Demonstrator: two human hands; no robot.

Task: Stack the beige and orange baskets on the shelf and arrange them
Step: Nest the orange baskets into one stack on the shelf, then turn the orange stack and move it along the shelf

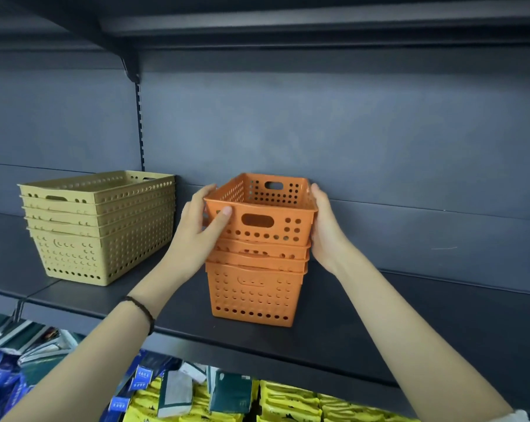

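Seating the top orange basket (266,214) squarely is the step: it sits between the hands, riding high on the orange stack (254,293) just below them. The left hand (197,236) grips its near left corner with the thumb on the front wall, and the right hand (324,229) presses flat against its right wall. Level the rim, then press down evenly with both hands so it nests without jamming or shoving the stack along the shelf (379,330). The beige stack (102,226) stands well left of the left hand, likely clear.
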